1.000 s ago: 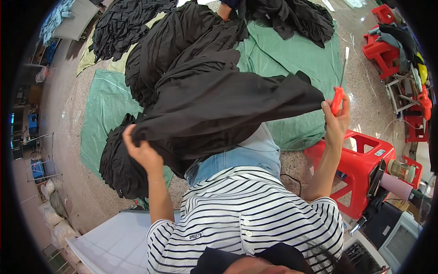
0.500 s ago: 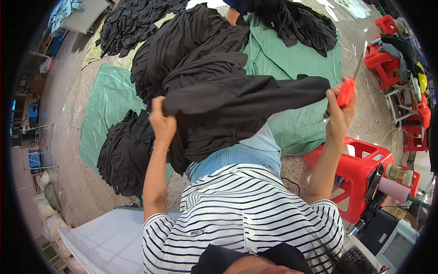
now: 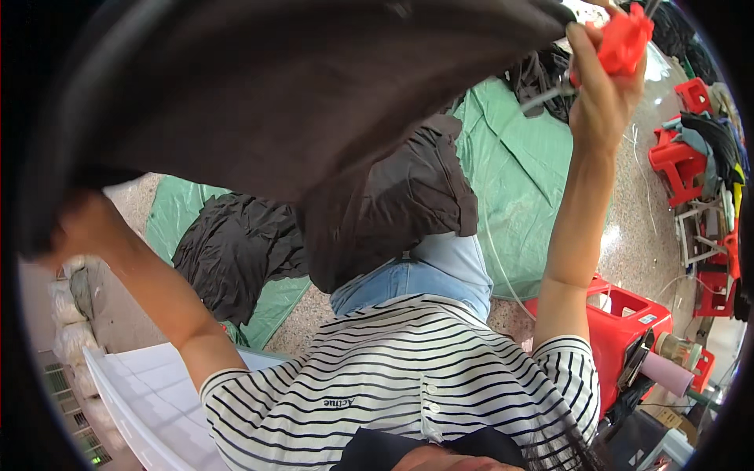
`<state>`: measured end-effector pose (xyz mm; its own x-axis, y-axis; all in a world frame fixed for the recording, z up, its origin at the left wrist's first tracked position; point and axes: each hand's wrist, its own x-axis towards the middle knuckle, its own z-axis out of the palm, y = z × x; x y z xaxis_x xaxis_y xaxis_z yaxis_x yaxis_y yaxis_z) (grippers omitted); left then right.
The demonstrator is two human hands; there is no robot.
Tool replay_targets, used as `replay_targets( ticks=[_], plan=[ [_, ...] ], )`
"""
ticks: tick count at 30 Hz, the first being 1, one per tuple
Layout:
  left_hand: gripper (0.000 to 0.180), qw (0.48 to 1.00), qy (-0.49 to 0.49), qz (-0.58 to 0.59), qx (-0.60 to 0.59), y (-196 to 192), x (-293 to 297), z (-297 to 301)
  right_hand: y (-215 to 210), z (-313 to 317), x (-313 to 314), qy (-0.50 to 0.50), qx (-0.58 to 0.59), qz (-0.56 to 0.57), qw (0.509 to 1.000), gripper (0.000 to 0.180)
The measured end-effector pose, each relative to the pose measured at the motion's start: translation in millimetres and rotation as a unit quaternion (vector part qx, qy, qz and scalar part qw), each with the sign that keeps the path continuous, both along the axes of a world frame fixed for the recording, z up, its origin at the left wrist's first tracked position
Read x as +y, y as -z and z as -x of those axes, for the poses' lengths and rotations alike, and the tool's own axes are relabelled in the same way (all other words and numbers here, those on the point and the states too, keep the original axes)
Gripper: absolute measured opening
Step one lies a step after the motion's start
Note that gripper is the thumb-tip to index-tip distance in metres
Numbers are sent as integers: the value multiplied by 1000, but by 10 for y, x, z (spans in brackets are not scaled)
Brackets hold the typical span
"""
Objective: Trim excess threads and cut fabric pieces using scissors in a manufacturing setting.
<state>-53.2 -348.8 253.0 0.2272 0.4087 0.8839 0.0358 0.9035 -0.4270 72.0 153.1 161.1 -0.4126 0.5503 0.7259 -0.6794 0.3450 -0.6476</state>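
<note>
A large black garment (image 3: 259, 86) is stretched between my raised hands and covers much of the upper view. My left hand (image 3: 86, 228), blurred at the far left, is closed on one end of it; the fingertips are partly hidden by the cloth. My right hand (image 3: 601, 102), raised at the upper right, pinches the other end between thumb and fingers. The same hand also holds a red-handled tool (image 3: 626, 43) with a thin metal shaft; its exact kind cannot be made out. More black cloth (image 3: 393, 196) drapes across my lap.
Black garments (image 3: 236, 243) lie heaped on a green sheet (image 3: 514, 149) on the floor. A red plastic stool (image 3: 620, 314) stands by my right side, with a pink roll (image 3: 667, 375) near it. At the left is a white panel (image 3: 157, 392). Further red stools (image 3: 677, 165) stand at right.
Both hands have risen, the left swinging far out to the left and the right moving up. The garment has lifted and spread wide between them. The red-handled tool has stayed in my right hand.
</note>
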Motion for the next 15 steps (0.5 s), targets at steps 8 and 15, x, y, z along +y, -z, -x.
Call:
replay_targets(
  ticks=[8,15],
  plan=[
    [47,467,267,342,-770,2180,753,-1650,2491,-917,459,212,-477,-23,852,45],
    [6,512,425,45,-745,2235,1482,-1170,2414,-1713,-230,99,-596,103,790,49]
  ],
)
